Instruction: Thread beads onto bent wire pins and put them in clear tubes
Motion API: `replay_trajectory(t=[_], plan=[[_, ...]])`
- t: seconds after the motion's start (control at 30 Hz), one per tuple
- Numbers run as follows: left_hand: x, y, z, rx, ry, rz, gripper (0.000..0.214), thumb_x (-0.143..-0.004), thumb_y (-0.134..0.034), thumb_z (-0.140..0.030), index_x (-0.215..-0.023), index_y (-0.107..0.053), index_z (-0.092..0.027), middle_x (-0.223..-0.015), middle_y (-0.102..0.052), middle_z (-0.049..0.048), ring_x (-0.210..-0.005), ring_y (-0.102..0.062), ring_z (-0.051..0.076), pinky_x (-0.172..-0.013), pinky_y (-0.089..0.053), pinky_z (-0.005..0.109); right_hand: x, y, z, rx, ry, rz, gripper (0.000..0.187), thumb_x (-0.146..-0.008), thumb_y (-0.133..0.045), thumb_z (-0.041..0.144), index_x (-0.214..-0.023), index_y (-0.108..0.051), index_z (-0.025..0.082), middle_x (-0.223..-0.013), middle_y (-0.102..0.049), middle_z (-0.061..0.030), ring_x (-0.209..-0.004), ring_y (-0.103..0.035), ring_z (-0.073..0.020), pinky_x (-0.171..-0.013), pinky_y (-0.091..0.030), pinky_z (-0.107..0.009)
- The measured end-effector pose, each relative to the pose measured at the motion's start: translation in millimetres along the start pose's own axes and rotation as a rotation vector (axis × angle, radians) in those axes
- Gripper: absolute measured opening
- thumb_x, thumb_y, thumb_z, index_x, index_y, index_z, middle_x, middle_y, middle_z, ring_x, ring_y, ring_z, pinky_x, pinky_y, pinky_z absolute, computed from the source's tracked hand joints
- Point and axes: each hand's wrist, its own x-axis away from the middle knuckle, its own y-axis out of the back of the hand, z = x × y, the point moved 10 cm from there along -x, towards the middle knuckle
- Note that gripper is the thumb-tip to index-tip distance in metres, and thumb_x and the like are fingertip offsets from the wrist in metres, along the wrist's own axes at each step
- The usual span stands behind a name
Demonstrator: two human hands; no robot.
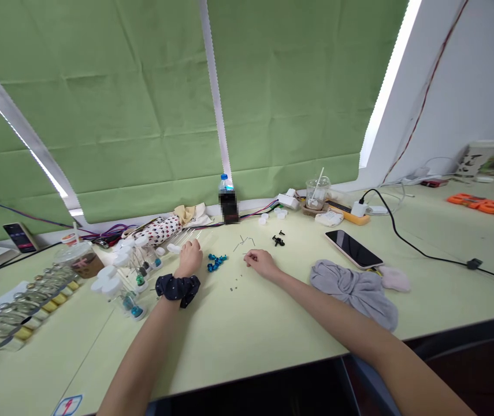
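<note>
My left hand (190, 257), with a dark scrunchie (178, 290) at its wrist, rests on the table beside several clear thin tubes (185, 236) and a white cap (173, 248). Its fingers are bent but slightly apart, with nothing visible in them. Just right of it lies a cluster of shiny blue small parts (216, 262). My right hand (261, 263) is closed in a pinch low over the table; what its fingertips hold is too small to make out. Thin metal pins (243, 241) lie just beyond it, black small parts (278, 240) farther right, and tiny dark bits (234, 288) nearer me.
White-capped clear vials (127, 300) and a row of glass bottles (25, 309) stand at left. A phone (353, 249) and grey cloth (353, 292) lie at right. Behind are a bottle (225, 185), a plastic cup (317, 193) and cables. Orange items (485, 205) sit far right.
</note>
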Motion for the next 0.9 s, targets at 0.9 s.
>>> replay_trajectory(t=[0.9], plan=[[41,4.4,43,0.207,0.033,0.040,0.012,-0.079,-0.051,-0.026,-0.090,-0.048,-0.022,-0.093,-0.063,0.0057,-0.091,-0.057,0.025,-0.078,-0.036,0.036,1,-2,1,0.046,0.047,0.000,0.017,-0.081,-0.051,0.030,-0.075,-0.064,0.020,-0.069,-0.067,-0.0006,-0.063,-0.059,-0.0135,-0.062,-0.042,-0.023]])
